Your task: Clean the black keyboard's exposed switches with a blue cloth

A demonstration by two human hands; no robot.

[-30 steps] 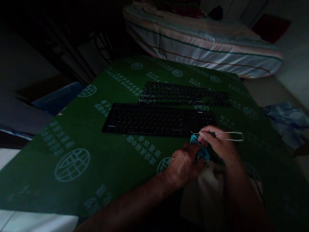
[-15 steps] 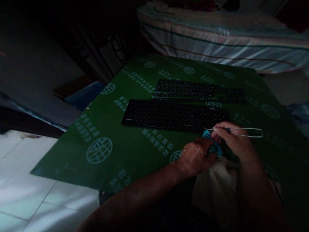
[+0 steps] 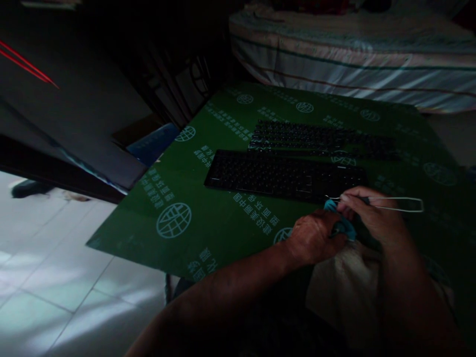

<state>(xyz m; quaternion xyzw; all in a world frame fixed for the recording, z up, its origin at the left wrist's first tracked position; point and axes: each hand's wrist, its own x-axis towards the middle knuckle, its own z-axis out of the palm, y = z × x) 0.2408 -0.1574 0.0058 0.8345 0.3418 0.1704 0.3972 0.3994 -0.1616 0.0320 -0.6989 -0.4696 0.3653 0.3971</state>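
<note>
My right hand [image 3: 362, 206] pinches a wire keycap puller [image 3: 396, 199]. Its long wire loop sticks out to the right, and its thin hooked tips point left. Fingers of my left hand [image 3: 314, 235] are closed on a blue cloth [image 3: 347, 228], which bunches up between the two hands beside the puller's tips. Just beyond the hands lies a black keyboard [image 3: 260, 176] that looks bare of most keycaps. Behind it, loose black keycaps [image 3: 297, 136] are laid out in rows. Whether a keycap is inside the cloth is hidden.
The green board tabletop [image 3: 226, 223] carries white globe prints and lettering. A bed with a striped sheet [image 3: 334, 64] stands past its far edge. At left are a blue object [image 3: 152, 144] and the tiled floor [image 3: 55, 297]. Pale beige fabric [image 3: 345, 282] hangs below my hands.
The camera view has turned left, so the table and hands appear farther right. Both hands keep almost the same pose, still on the cloth and the puller.
</note>
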